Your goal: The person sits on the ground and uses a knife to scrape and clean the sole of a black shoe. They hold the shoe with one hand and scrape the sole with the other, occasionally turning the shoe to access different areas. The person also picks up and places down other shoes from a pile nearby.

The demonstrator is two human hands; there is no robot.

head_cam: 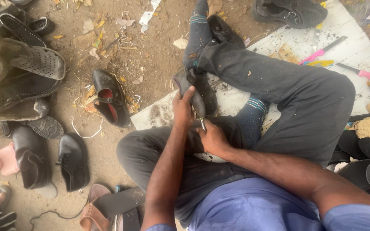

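Your left hand (183,109) wraps the black shoe (195,92), which rises toward 12 o'clock above that closed grip. Your right hand (213,139), at 4 o'clock of the shoe, is fisted round a thin metal tool (202,123) touching its underside.

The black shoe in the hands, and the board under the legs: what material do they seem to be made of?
The black shoe looks like worn leather or imitation leather: dull sheen, scuffed surface; I cannot tell which. The board looks like white-painted wood or sheet, matte, with dirt stains and scratches; its core is not visible.
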